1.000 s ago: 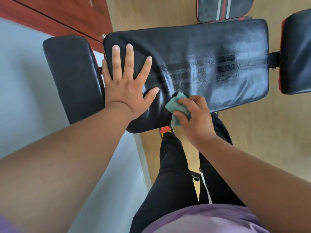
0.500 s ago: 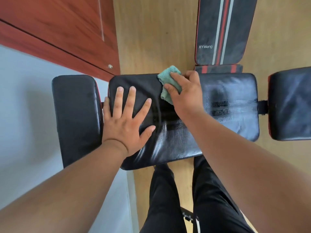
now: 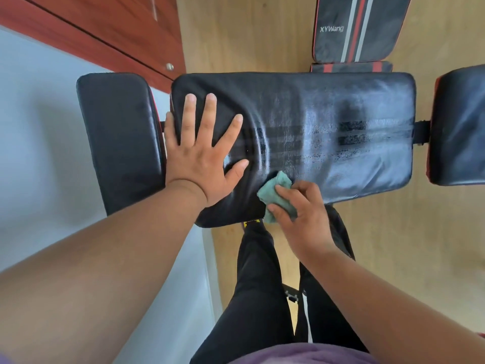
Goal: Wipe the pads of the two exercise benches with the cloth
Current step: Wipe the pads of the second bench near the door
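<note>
Left hand (image 3: 202,156) flat, fingers spread, bracing the long pad (image 3: 328,127) | right hand (image 3: 301,214) grips green cloth (image 3: 275,193) at pad's near edge | step: wiping this pad | next: probably sweep toward its right end

Bright, even daylight; whitish glare on the black pad (image 3: 328,122); wide-angle bending at the edges; slight softness.

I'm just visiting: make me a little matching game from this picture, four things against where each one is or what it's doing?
Things:
1. left hand
2. green cloth
3. striped XYWang pad
4. small end pad

States:
A. lying beyond the long pad
B. pinched in the right hand
C. spread flat on the long pad
D. next to the grey wall

Pairs: 1-C, 2-B, 3-A, 4-D
</note>
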